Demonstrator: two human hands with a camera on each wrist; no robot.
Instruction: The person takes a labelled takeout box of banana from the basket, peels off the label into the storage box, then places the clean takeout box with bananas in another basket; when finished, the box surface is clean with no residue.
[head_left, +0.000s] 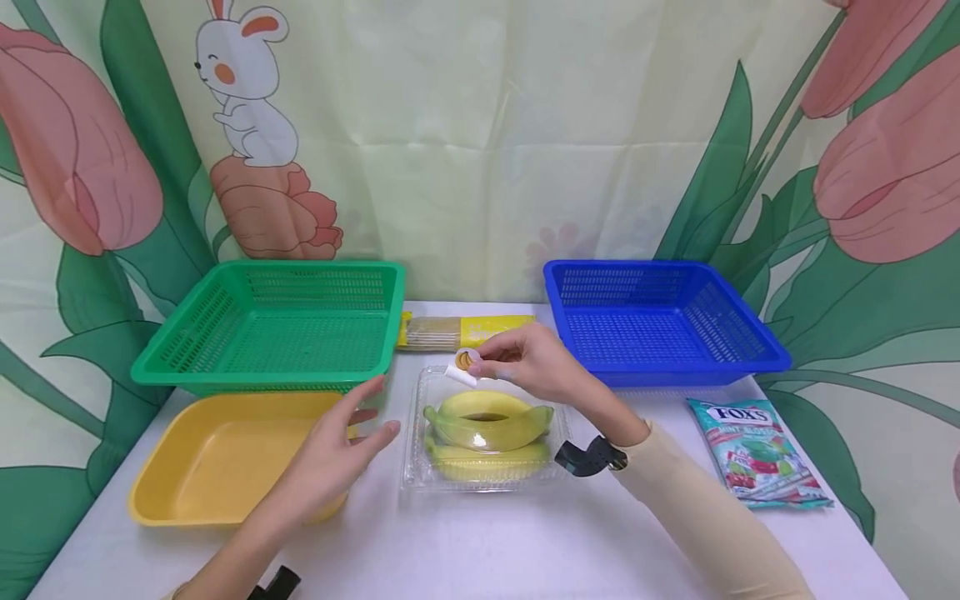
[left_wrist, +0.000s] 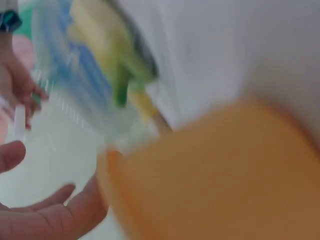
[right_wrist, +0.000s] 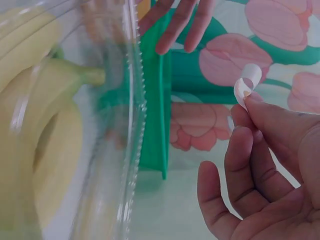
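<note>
My right hand [head_left: 536, 362] pinches a small round banana-print sticker [head_left: 467, 358] with a curled white paper strip [head_left: 461, 377] on it, above the back of a clear plastic clamshell box [head_left: 416, 467]. In the right wrist view, thumb and forefinger hold the curled white piece [right_wrist: 248, 85]. Inside the closed box lie yellow-green bananas [head_left: 491, 429]. My left hand [head_left: 337, 442] holds nothing; its fingers are spread, between the yellow basin and the box. Part of that hand [left_wrist: 60, 215] shows beside the basin wall in the left wrist view, which is blurred.
A yellow basin [head_left: 217, 458] stands at left, with a green basket [head_left: 315, 333] behind it. At back right is a blue basket [head_left: 630, 333]. A yellow noodle-like packet [head_left: 438, 332] lies between the baskets. A FOX'S candy bag [head_left: 761, 454] lies at right.
</note>
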